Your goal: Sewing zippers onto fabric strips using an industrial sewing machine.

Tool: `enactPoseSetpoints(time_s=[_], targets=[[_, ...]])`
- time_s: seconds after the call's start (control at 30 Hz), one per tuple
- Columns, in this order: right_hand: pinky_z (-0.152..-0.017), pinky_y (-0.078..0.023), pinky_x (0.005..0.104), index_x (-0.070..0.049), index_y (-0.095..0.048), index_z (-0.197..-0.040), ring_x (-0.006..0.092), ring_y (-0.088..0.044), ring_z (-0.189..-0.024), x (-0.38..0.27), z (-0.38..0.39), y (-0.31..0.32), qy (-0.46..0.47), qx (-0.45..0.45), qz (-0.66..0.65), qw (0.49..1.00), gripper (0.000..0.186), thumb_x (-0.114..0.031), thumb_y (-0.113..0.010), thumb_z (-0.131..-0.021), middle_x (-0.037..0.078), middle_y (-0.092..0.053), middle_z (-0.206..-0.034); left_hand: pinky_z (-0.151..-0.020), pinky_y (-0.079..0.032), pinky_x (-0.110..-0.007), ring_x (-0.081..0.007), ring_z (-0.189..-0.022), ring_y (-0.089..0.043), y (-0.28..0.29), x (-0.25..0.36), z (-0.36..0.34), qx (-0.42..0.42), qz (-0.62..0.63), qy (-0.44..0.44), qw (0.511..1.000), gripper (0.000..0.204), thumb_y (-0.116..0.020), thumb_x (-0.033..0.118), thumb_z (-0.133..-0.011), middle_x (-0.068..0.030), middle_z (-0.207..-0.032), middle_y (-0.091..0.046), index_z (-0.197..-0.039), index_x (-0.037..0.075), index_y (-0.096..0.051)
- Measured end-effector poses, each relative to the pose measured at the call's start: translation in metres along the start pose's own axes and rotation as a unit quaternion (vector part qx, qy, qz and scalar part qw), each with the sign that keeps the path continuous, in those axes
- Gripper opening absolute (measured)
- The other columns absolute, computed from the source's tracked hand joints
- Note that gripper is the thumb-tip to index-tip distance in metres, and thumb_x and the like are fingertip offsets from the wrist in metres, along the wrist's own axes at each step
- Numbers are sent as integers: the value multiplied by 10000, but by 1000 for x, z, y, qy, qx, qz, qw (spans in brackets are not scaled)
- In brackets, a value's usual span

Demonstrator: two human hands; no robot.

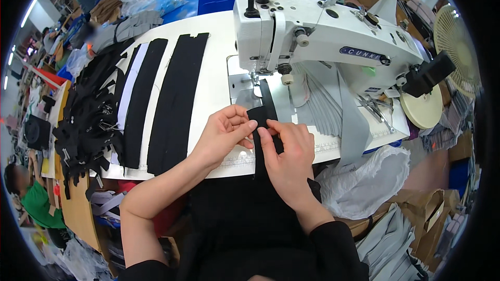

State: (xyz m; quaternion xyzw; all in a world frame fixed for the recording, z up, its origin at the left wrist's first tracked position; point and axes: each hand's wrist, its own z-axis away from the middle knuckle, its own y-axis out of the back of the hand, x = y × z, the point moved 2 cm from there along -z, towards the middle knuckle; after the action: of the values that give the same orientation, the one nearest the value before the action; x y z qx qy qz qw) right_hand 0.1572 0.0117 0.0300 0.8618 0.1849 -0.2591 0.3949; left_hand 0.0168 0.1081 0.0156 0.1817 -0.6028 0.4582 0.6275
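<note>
Between my hands, at the front of the white sewing table (pixel 221 93), is a black fabric strip (pixel 257 115). My left hand (pixel 225 132) pinches its left edge between thumb and fingers. On the other edge my right hand (pixel 289 148) grips it, thumb and index finger meeting at the cloth. A narrow black length (pixel 267 96) runs from there back toward the presser foot (pixel 257 89) of the white sewing machine (pixel 312 36). The lower end of the strip hangs over the table's front edge. My fingers hide part of the cloth.
Wide black fabric panels (pixel 179 104) lie to the left, beside a heap of black straps with metal pieces (pixel 88 119). Grey fabric strips (pixel 320 101) and scissors (pixel 377 112) lie right of the needle. A white plastic bag (pixel 364 182) sits below the table's right front.
</note>
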Motion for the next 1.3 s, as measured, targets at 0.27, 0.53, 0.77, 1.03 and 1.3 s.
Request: enactPoseSetpoints(time_s=[0.27,0.53,0.77,1.03,1.3], targets=[[-754,-474,304,-5,-766,-1029,168,-597,-753,2,4,-7,-95,14,-149,984,162,-60,-804,-882,56,-715,-845,-696,-558,-229,-72,-843,-653,-4,-2,1,-18,34,21,999,135,-720,119,-1003,-35,-1010,-718,-1091,24,-682],[-743,-420,360,-56,-727,-941,218,-575,-734,4,4,-1,-100,-28,-153,983,65,-103,-760,-911,32,-686,-801,-739,-491,-243,-77,-825,-630,-1,-12,-8,-27,19,-22,999,178,-767,149,-972,-32,-1019,-738,-1082,18,-716],[-711,-404,392,-54,-667,-899,271,-579,-737,-6,-2,5,-42,-27,-75,996,73,-98,-701,-948,56,-664,-779,-654,-472,-236,-76,-735,-592,-6,-6,-6,0,-34,-63,997,98,-763,110,-965,-41,-892,-731,-986,21,-728],[-737,-410,381,-54,-666,-972,233,-573,-735,5,-6,-2,-48,-77,-70,993,108,-147,-721,-964,40,-653,-774,-724,-508,-236,-63,-812,-631,8,-6,-22,9,-68,-47,997,159,-729,156,-998,-44,-934,-755,-1046,10,-773],[-769,-393,428,-71,-637,-898,282,-594,-771,20,-21,-32,-46,-90,-3,995,123,-152,-717,-943,50,-654,-746,-774,-489,-265,-110,-826,-611,22,-1,-46,107,-215,-124,963,181,-737,131,-964,-30,-916,-731,-1095,11,-771]])
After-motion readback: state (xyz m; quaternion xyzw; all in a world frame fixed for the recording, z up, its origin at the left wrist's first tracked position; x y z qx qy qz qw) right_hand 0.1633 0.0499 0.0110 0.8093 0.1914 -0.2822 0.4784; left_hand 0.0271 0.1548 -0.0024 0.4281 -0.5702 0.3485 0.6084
